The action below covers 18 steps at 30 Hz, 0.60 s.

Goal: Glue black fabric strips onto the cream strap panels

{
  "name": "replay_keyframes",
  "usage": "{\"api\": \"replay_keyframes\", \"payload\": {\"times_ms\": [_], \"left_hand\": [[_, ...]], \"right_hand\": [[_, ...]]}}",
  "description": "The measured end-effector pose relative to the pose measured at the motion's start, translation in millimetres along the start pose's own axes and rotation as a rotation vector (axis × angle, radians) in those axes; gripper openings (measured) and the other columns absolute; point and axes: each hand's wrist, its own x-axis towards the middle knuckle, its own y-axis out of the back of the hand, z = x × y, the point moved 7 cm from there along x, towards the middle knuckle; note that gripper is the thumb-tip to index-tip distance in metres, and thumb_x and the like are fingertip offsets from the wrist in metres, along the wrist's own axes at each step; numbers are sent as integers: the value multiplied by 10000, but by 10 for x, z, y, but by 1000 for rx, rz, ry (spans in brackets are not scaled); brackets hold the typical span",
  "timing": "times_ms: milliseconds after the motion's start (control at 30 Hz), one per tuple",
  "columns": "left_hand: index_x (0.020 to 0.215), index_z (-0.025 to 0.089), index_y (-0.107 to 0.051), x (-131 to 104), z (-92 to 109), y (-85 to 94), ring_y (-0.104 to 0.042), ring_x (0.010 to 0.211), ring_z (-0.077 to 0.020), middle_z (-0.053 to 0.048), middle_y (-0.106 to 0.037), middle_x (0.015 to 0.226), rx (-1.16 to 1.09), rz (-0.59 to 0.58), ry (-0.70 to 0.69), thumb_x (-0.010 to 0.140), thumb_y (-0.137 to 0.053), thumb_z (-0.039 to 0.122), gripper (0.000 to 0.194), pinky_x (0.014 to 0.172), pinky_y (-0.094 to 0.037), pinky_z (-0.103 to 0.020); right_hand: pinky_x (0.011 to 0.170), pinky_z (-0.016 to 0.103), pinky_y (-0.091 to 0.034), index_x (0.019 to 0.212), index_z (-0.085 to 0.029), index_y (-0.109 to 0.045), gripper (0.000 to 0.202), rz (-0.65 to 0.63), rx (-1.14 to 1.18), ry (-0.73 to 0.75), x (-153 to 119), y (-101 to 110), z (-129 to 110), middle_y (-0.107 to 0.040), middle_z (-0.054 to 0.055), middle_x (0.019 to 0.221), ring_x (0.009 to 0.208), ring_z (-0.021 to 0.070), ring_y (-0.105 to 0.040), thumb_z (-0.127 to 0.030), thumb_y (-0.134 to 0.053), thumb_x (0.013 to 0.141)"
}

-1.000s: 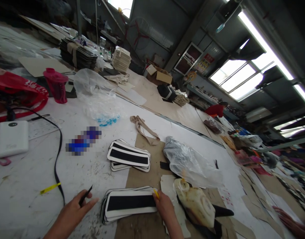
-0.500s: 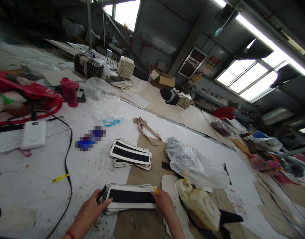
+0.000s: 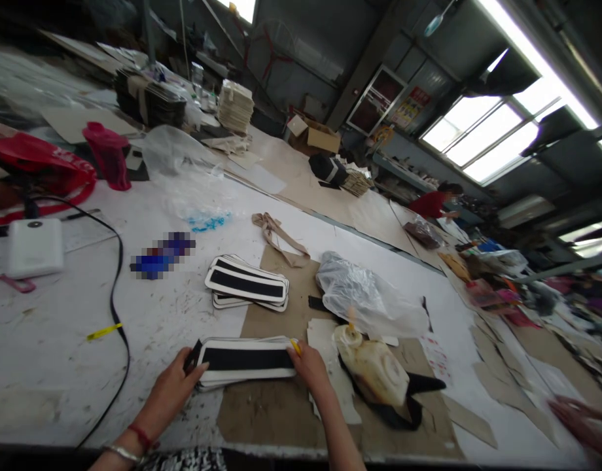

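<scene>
A stack of long white-edged panels with black centres point(image 3: 247, 360) lies in front of me on brown board. At its left end is my left hand point(image 3: 176, 379), closed, thumb on the top panel and a small black strip point(image 3: 195, 354) between the fingers. My right hand point(image 3: 308, 363) is at the right end, fingers closed round a small yellow piece point(image 3: 295, 347) whose kind I cannot make out, touching the panel's edge. Farther back sits a second, fanned stack of the same panels point(image 3: 247, 285).
Right of the stack lie a stained plastic jug point(image 3: 374, 366) and a clear plastic bag point(image 3: 364, 288). Behind is a beige strap point(image 3: 276, 239). A black cable point(image 3: 119, 281), white power bank point(image 3: 36, 247) and pink bottle point(image 3: 109, 157) are left. A blurred hand point(image 3: 583, 418) shows at lower right.
The view has shifted, so the table's things sit higher and more to the left. Both hands keep their places at the stack's ends. A blurred hand has appeared at the lower right.
</scene>
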Motion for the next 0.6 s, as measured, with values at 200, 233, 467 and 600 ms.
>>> {"api": "replay_keyframes", "payload": {"times_ms": [200,233,467,600], "left_hand": [[949,222,-509,42,-54,-23,-625,747,-215,-27,-659,777,-15,-46,7,740,-422,603,443,701,-450,-302],[946,222,-516,42,-50,-12,-623,730,-212,-23,-659,762,-14,-43,10,741,-418,609,449,693,-449,-301],[914,227,-525,70,109,74,-603,675,-214,-20,-640,722,109,0,61,703,-499,565,399,626,-412,-293],[872,238,-470,103,206,37,-577,709,-219,-19,-603,735,206,-15,42,769,-433,500,285,660,-388,-294]], "right_hand": [[707,268,-405,1000,-178,-613,317,2,-30,-52,3,8,23,-699,103,949,913,236,-647,-405,-401,937],[708,271,-408,1001,-177,-613,319,2,-33,-49,1,9,20,-698,104,948,912,237,-647,-405,-400,938],[714,268,-418,1002,-195,-609,332,13,-14,-57,-19,34,21,-697,95,954,899,223,-648,-437,-392,936],[727,269,-416,1013,-192,-599,363,-4,6,-49,-20,36,40,-693,96,962,908,213,-642,-437,-338,955]]}}
